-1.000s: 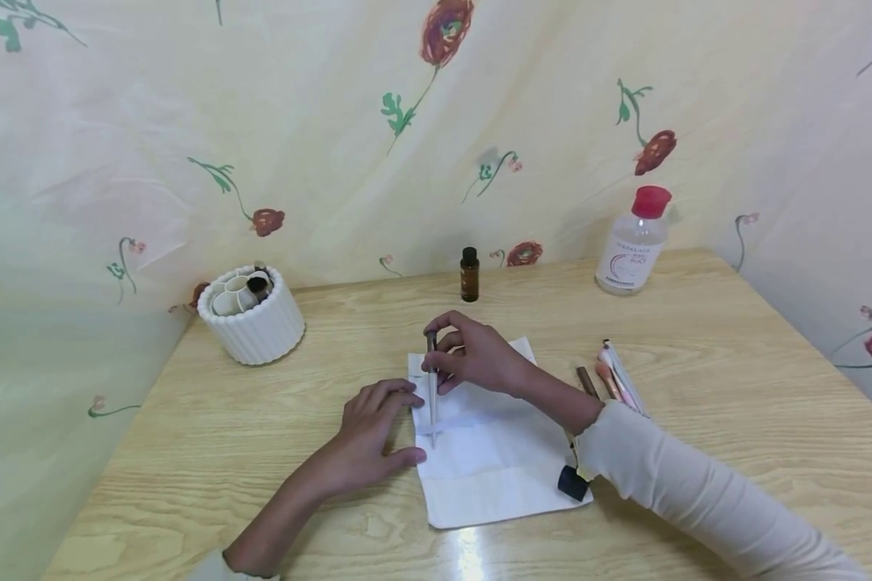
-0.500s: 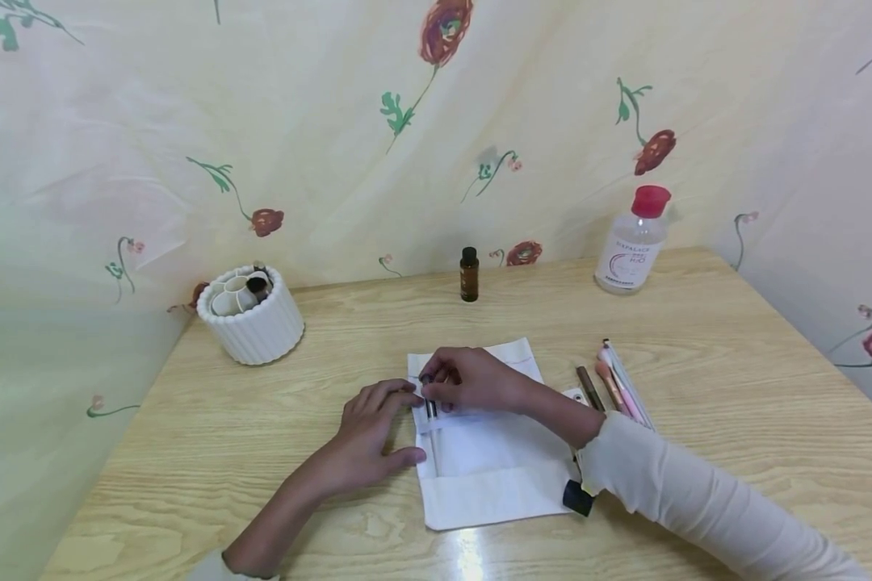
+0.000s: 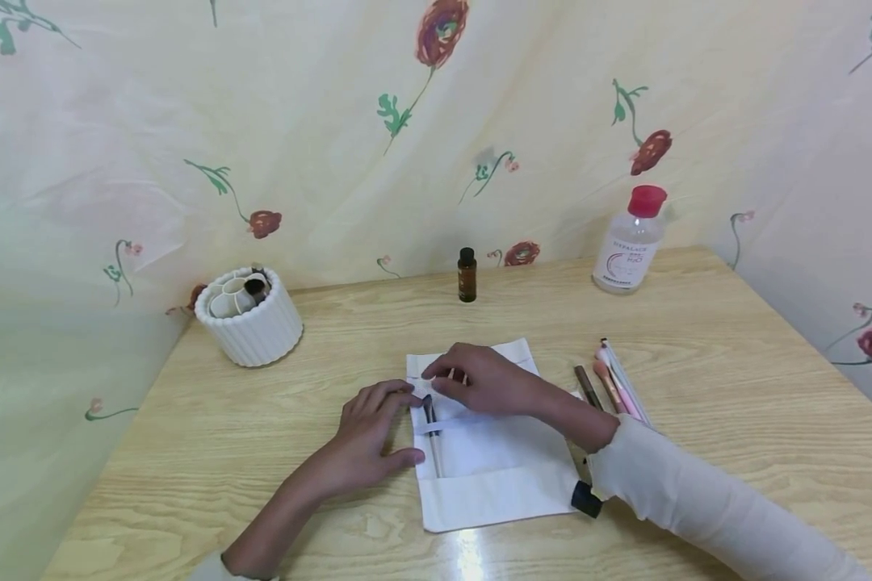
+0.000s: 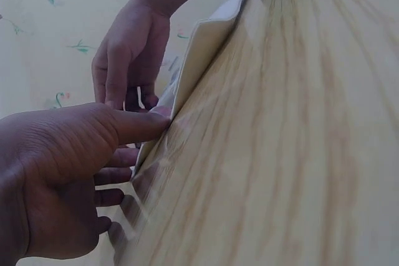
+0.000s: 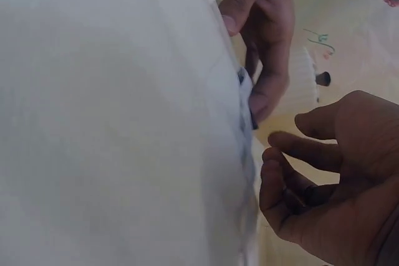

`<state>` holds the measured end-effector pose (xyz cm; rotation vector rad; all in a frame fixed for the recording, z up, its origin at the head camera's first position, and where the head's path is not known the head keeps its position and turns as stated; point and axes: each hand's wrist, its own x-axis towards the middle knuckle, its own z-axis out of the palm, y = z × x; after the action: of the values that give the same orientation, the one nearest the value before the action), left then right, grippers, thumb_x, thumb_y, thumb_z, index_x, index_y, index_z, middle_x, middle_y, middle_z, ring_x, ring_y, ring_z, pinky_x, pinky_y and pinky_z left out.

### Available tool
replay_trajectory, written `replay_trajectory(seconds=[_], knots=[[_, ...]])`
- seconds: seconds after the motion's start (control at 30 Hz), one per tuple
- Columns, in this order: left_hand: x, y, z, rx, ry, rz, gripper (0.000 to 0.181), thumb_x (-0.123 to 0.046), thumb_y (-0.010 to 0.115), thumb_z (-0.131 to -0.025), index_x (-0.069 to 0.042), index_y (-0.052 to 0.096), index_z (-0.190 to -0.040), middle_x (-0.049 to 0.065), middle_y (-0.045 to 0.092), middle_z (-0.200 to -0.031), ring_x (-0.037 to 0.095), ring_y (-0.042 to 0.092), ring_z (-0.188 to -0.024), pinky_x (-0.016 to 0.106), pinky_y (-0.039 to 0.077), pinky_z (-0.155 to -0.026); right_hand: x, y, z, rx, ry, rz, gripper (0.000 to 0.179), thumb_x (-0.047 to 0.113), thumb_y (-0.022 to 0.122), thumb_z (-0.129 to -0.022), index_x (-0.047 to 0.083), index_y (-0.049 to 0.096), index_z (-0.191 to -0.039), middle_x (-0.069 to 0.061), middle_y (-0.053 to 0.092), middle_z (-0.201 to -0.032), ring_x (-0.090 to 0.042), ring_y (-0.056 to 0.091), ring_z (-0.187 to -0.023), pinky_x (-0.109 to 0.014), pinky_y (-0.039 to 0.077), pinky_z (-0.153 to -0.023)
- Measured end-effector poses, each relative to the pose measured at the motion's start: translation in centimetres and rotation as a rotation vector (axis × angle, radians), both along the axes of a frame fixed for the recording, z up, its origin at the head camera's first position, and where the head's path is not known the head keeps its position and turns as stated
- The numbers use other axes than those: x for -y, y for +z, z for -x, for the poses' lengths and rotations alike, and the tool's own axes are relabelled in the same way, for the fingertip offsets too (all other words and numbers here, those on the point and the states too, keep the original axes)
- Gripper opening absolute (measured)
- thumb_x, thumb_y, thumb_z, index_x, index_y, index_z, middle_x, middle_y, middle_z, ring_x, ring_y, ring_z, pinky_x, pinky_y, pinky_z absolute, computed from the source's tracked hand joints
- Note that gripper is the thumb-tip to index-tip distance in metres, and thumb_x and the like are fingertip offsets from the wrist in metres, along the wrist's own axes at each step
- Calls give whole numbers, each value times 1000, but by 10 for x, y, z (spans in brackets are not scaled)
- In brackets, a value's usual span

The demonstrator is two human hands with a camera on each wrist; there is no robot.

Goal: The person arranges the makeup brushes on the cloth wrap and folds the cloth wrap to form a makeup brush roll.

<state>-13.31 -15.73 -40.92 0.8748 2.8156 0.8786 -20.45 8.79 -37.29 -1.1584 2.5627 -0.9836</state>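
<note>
Brush (image 3: 434, 444) near right hand (image 3: 485, 382), fingers loosely bent

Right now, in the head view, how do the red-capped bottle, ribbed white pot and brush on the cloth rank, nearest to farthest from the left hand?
1. Brush, on the white cloth, just right of the left hand.
2. Ribbed white pot, farther back, left side.
3. Red-capped bottle, far back on the right.
</note>
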Motion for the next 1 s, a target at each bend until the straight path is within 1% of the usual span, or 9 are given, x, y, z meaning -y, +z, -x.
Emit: replay_trajectory(seconds=[0.13,0.2,0.4,0.47,0.53,0.63,0.73,0.9,1.0], knots=[[0,-1,-1,6,3,-4,65,-38,78,-87,-14,50,-141,6,34,-154,28,25,-142,61,19,-110,-16,11,-3,-18,-56,5,22,20,60,-102,8,67,-119,3,66,-102,-12,62,-91,-29,52,-76],[0,-1,-1,12,3,-10,65,-38,78,-87,-14,50,-141,6,34,-153,28,25,-142,61,18,-110,-26,19,-4,-25,-112,-26,20,20,62,-101,8,67,-117,4,66,-100,-12,62,-89,-29,53,-74],[2,0,-2,25,2,-20,63,-37,77,-88,-14,49,-140,6,33,-153,30,25,-142,64,17,-109,-69,43,-2,-6,-347,-228,27,25,64,-100,9,61,-121,-4,69,-96,-14,64,-75,-29,54,-61],[2,0,-2,28,5,-20,64,-37,77,-88,-15,49,-141,6,33,-154,30,25,-142,63,17,-110,-84,48,-1,3,-395,-311,28,25,65,-99,7,60,-120,-5,69,-93,-15,62,-68,-30,52,-57],[2,-1,-2,30,8,-17,64,-37,77,-88,-15,49,-141,6,33,-154,30,24,-142,63,17,-110,-98,50,0,4,-420,-384,29,24,65,-98,5,60,-119,-5,67,-87,-16,59,-63,-31,49,-54],[2,-2,-1,32,12,-13,65,-38,78,-88,-15,49,-141,6,32,-155,30,24,-143,62,16,-110,-114,48,-1,-4,-437,-466,29,23,67,-96,3,60,-115,-3,62,-76,-16,54,-56,-31,45,-51],[2,-2,-1,30,12,-9,65,-39,78,-88,-15,49,-141,5,32,-155,30,24,-143,61,17,-110,-124,42,-3,5,-451,-514,28,24,69,-95,2,62,-111,-1,57,-69,-16,52,-54,-31,44,-49],[2,-2,1,29,12,-9,66,-41,77,-88,-17,49,-142,4,32,-154,28,24,-142,59,16,-111,-132,27,-5,34,-459,-536,30,29,71,-93,2,63,-104,-1,59,-73,-16,54,-58,-31,44,-50],[1,-2,2,33,11,-3,66,-43,76,-88,-18,48,-143,3,32,-155,27,24,-142,58,16,-111,-134,19,-6,13,-445,-517,31,30,71,-92,2,63,-104,-2,63,-79,-16,57,-64,-34,48,-55]])
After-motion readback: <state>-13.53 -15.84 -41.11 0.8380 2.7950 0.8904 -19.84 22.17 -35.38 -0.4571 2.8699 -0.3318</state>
